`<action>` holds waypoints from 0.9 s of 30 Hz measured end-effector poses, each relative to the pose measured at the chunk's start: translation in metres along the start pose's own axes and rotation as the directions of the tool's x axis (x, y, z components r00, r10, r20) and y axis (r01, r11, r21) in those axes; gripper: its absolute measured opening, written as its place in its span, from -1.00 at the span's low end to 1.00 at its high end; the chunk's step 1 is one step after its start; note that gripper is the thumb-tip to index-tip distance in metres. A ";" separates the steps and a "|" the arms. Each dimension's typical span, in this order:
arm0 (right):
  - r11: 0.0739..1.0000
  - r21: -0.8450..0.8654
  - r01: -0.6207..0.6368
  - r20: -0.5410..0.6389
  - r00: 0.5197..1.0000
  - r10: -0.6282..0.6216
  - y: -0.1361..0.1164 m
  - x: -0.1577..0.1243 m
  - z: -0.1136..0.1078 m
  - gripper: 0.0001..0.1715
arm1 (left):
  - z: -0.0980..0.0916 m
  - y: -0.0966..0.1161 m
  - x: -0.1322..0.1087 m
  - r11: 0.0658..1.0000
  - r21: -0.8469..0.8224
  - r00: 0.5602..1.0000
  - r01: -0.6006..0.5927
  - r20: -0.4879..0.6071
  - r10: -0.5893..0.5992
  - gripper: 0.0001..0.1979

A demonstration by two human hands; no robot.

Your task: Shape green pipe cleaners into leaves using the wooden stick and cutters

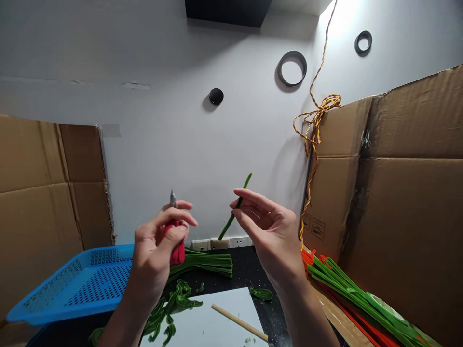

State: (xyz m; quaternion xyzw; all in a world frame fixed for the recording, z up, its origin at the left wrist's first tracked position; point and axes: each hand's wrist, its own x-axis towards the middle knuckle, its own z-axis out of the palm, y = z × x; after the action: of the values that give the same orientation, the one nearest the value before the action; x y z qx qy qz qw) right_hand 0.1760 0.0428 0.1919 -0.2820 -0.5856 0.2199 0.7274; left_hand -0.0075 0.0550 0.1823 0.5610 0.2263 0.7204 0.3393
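Between the thumb and fingers of my right hand (pixel 275 236) is a short green pipe cleaner (pixel 227 226), held at a slant above the table. My left hand (pixel 154 250) is closed around red-handled pliers (pixel 177 253), their metal tip pointing up and their jaws too small to make out. The two hands are apart, and the pliers do not touch the stem. Below them, a bundle of dark green pipe cleaners (pixel 210 263) lies at the back of the table. Bent green pipe-cleaner leaf shapes (pixel 179 301) are heaped by a white board (pixel 202 330).
A wooden stick (pixel 238 322) lies across the board, with one leaf shape (pixel 261 294) beyond its corner. A blue perforated basket (pixel 43 301) stands left. Green and red stems (pixel 354 294) lie right, beside a cardboard wall (pixel 412 207). Yellow twisted cord (pixel 315 115) hangs behind.
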 end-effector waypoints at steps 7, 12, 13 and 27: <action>0.980 0.170 -0.103 0.095 0.992 0.087 -0.002 -0.001 0.002 -0.56 | 0.025 -0.002 -0.018 0.997 0.066 0.993 0.027 0.116 -0.034 -0.86; 0.950 0.266 -0.165 0.080 0.986 0.149 -0.005 0.000 -0.002 -0.56 | 0.024 -0.006 -0.018 0.982 0.018 0.953 0.185 0.240 -0.184 -0.76; 0.946 0.275 -0.174 0.077 0.984 0.158 -0.007 0.000 -0.003 -0.56 | 0.024 -0.007 -0.018 0.986 0.033 0.947 0.162 0.276 -0.165 -0.74; 0.919 0.368 -0.144 -0.031 0.985 0.167 -0.006 0.003 -0.007 -0.72 | 0.031 -0.013 -0.022 0.976 0.203 0.912 0.082 0.379 -0.156 -0.71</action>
State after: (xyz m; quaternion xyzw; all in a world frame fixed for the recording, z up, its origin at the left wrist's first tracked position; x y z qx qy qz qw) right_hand 0.1839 0.0395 0.1971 -0.1945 -0.4878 0.3728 0.7650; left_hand 0.0286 0.0458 0.1677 0.7078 0.2525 0.5474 0.3682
